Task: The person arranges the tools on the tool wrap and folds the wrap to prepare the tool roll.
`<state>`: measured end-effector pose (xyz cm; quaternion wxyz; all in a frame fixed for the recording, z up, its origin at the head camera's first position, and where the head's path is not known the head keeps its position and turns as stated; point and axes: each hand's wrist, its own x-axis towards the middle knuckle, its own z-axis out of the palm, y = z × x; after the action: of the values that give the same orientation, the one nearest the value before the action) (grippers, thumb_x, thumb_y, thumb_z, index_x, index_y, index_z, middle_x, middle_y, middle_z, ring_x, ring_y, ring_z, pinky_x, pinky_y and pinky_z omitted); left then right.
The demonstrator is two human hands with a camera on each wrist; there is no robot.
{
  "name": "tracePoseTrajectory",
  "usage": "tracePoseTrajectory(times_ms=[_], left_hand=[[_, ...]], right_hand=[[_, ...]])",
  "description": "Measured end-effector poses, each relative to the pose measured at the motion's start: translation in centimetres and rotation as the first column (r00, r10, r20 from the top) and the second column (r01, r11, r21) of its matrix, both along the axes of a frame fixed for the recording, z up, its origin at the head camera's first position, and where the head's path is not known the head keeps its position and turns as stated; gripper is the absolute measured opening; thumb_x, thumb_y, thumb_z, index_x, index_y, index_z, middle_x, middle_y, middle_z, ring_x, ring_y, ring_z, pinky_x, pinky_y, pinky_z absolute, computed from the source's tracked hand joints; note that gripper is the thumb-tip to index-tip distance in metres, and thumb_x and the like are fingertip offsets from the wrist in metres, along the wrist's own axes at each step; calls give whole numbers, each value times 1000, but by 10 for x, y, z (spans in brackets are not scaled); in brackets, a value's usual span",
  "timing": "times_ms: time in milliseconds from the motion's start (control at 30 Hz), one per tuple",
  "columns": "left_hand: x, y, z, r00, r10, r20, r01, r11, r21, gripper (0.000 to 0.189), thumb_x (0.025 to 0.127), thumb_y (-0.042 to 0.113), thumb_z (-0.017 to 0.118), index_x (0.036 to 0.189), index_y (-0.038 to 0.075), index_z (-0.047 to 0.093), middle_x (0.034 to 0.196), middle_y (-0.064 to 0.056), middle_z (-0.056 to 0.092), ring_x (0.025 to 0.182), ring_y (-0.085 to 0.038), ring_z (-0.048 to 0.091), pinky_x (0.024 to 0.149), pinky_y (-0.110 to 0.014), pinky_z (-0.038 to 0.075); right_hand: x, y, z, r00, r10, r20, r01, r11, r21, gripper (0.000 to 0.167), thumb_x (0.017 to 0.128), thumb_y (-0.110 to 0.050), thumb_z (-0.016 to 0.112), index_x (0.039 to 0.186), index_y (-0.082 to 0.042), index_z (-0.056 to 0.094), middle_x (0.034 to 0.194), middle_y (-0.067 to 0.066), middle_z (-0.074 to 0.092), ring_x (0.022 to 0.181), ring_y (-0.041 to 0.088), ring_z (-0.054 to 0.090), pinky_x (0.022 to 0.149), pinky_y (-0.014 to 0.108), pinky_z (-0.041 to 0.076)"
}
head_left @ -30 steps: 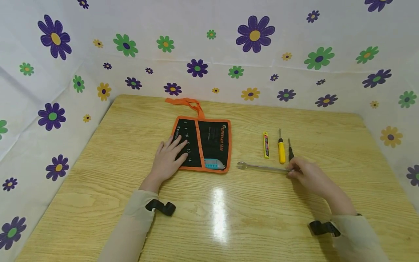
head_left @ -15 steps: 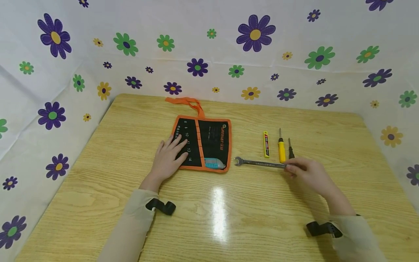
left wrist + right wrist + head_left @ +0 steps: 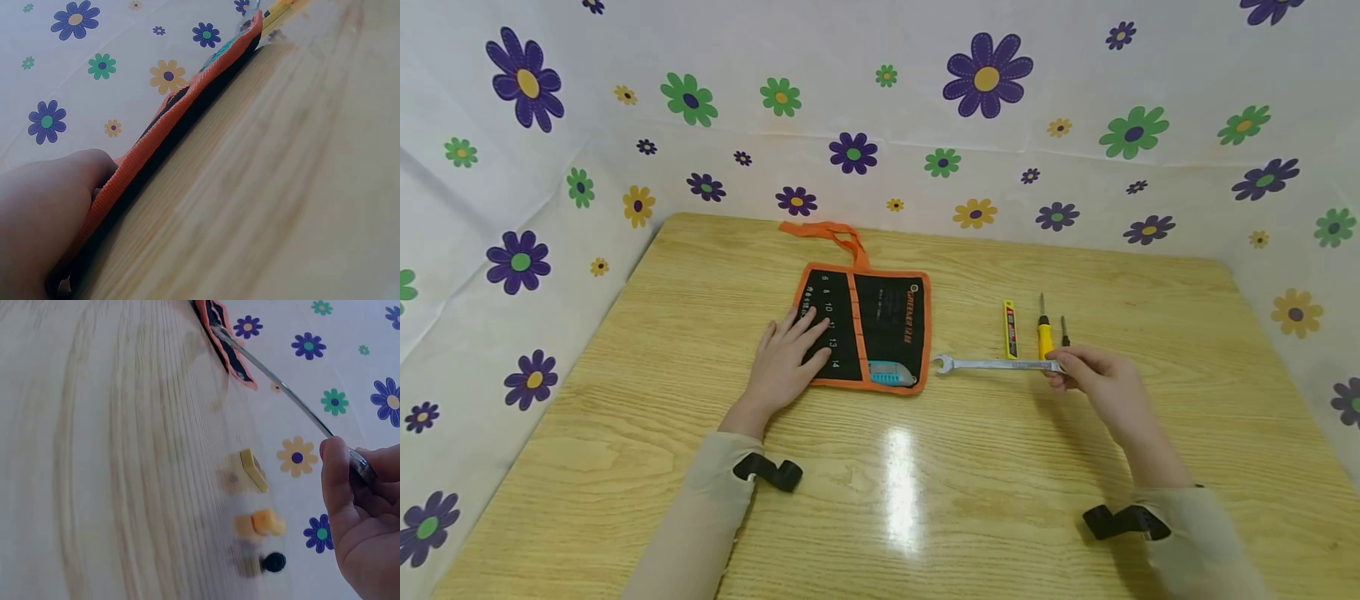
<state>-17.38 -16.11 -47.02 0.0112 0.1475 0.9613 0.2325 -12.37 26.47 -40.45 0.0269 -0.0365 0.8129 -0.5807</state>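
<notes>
A black tool pouch [image 3: 887, 312] with orange trim and printed numbers lies flat on the table. My left hand [image 3: 786, 362] rests on its left part, fingers spread and straight. In the pouch's lower right corner sits a teal and grey utility knife [image 3: 891, 373], partly covered by the fabric. With thumb and fingers, my right hand [image 3: 1101, 383] pinches one end of a silver wrench [image 3: 996, 364], raised above the table. The wrench's open jaw points left, near the pouch's right edge. In the right wrist view the wrench [image 3: 284, 387] slants from the fingertips toward the pouch [image 3: 225, 340].
Behind the wrench lie a yellow blade case [image 3: 1011, 329], a yellow-handled screwdriver [image 3: 1044, 333] and a dark screwdriver [image 3: 1065, 329], its handle hidden by the right hand. An orange strap [image 3: 831, 233] trails from the pouch's far edge. A flowered cloth [image 3: 880, 108] stands behind the table.
My right hand has lifted the wrench from the table and shifted it slightly left and away from me. My left hand and the pouch have stayed in place.
</notes>
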Motion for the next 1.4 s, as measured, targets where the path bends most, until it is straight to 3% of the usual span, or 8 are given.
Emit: tracePoseTrajectory(times_ms=[233,500,1100,1400], left_hand=[[1,0,3,1000,-5,4,5,1000,8,54,100,44,43,149,21,38,157,-3,23,145,-25,7,114,-50,0],[1,0,2,1000,-5,4,5,1000,0,54,100,44,43,149,21,38,157,-3,23,145,-25,7,114,-50,0],[2,0,4,1000,-6,9,6,1000,13,54,100,43,43,149,21,37,156,-3,23,145,-25,6,114,-50,0],[0,-1,2,1000,-4,4,4,1000,12,54,100,44,42,149,22,37,157,-2,22,145,-23,5,114,-49,-1]], right_hand=[[-4,-21,3,998,-62,-18,58,987,-149,44,97,-20,58,109,23,56,83,5,70,69,12,66,65,26,56],[-15,-43,0,998,-45,32,51,980,-194,43,98,-17,55,113,23,55,85,10,68,71,11,65,67,25,56],[-36,-71,-13,998,38,43,-29,978,-205,37,99,-13,52,112,21,57,84,9,68,74,12,67,68,26,56],[-41,-79,-14,996,72,58,-63,987,-150,36,100,-14,51,112,18,59,86,15,67,75,16,67,69,28,56]])
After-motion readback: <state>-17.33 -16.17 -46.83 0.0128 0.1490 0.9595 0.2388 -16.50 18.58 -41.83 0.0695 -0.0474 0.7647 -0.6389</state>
